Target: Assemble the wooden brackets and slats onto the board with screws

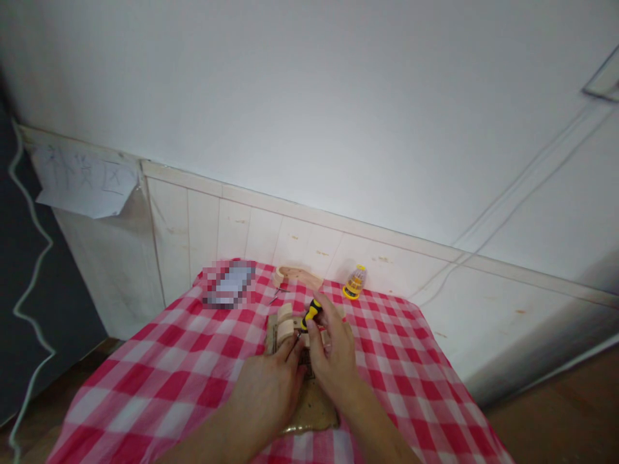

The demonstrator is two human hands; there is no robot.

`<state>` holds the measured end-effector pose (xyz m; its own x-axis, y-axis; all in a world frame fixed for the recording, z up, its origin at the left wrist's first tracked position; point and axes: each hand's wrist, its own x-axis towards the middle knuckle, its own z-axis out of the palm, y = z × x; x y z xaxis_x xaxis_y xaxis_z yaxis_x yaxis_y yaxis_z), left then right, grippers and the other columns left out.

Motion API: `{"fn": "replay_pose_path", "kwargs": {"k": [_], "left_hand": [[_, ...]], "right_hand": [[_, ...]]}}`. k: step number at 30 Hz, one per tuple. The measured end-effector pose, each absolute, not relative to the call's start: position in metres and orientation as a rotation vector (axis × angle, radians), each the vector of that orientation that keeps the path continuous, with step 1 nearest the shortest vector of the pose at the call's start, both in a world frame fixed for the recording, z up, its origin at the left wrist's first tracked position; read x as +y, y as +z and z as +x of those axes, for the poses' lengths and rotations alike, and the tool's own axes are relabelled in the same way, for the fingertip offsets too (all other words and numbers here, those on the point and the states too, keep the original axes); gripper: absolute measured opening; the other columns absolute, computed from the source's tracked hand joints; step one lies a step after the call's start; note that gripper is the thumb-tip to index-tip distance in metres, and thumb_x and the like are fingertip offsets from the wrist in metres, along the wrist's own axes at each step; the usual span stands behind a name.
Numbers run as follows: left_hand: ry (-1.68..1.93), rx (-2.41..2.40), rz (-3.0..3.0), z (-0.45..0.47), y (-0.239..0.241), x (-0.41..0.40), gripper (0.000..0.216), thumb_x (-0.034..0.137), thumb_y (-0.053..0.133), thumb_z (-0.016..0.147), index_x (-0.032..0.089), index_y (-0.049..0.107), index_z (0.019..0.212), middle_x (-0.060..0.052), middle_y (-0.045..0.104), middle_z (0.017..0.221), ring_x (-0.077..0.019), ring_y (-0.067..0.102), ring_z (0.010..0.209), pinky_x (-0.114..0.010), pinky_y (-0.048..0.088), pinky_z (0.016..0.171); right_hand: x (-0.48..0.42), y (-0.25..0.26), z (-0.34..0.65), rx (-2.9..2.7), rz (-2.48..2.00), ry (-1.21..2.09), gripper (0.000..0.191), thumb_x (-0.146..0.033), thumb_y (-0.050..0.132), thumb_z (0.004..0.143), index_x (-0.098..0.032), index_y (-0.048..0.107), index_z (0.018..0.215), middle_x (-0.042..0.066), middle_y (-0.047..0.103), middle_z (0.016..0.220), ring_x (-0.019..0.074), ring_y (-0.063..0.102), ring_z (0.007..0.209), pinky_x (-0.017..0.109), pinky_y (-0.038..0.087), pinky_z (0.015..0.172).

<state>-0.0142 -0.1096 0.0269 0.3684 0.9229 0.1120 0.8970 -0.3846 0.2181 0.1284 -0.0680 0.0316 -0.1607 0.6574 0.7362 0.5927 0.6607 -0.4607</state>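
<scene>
My right hand (336, 351) is closed around a yellow and black screwdriver (312, 312), tilted with its metal tip pointing down and to the left. The tip meets the area at my left fingertips. My left hand (268, 380) presses its fingers together against a pale wooden piece (285, 330) with rounded blocks. Any screw under the tip is too small to make out. Beneath both hands lies a brownish, shiny-edged flat pad or package (314, 409) with dark print. My hands cover part of the wood.
A red and white checked cloth (193, 380) covers the table against the wall. Toward the back lie a pixelated phone-like object (232, 283), a curved wooden part (297, 276) with thin dark pieces nearby, and a yellow-based clear container (355, 282).
</scene>
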Motion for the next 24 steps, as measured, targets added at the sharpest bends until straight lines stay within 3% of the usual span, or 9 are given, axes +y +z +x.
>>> {"fn": "replay_pose_path", "kwargs": {"k": [13,19,24], "left_hand": [[0.331,1.690,2.503,-0.014,0.023,-0.110,0.050,0.023,0.036,0.102,0.015,0.051,0.149,-0.017,0.050,0.155,-0.0304,0.075,0.102,-0.043,0.065,0.078],[0.315,1.679,2.506,-0.014,0.024,-0.110,0.049,0.022,0.035,0.103,0.014,0.052,0.148,-0.019,0.049,0.155,-0.0306,0.076,0.099,-0.044,0.066,0.077],[0.325,1.661,2.498,-0.014,0.026,-0.109,0.049,0.023,0.038,0.102,0.016,0.051,0.149,-0.020,0.048,0.156,-0.0312,0.076,0.098,-0.046,0.065,0.078]], "right_hand": [[-0.056,0.022,0.131,-1.690,-1.137,0.168,0.043,-0.030,0.070,0.090,-0.025,0.063,0.133,0.009,0.078,0.114,0.0260,0.075,0.094,0.041,0.062,0.084],[-0.062,0.029,0.128,-1.792,-1.036,0.052,0.041,-0.026,0.064,0.095,-0.027,0.062,0.136,0.008,0.077,0.115,0.0239,0.075,0.093,0.037,0.063,0.080],[-0.067,0.033,0.130,-1.851,-1.010,0.048,0.043,-0.023,0.055,0.099,-0.026,0.056,0.142,0.010,0.073,0.126,0.0245,0.073,0.105,0.040,0.061,0.091]]}}
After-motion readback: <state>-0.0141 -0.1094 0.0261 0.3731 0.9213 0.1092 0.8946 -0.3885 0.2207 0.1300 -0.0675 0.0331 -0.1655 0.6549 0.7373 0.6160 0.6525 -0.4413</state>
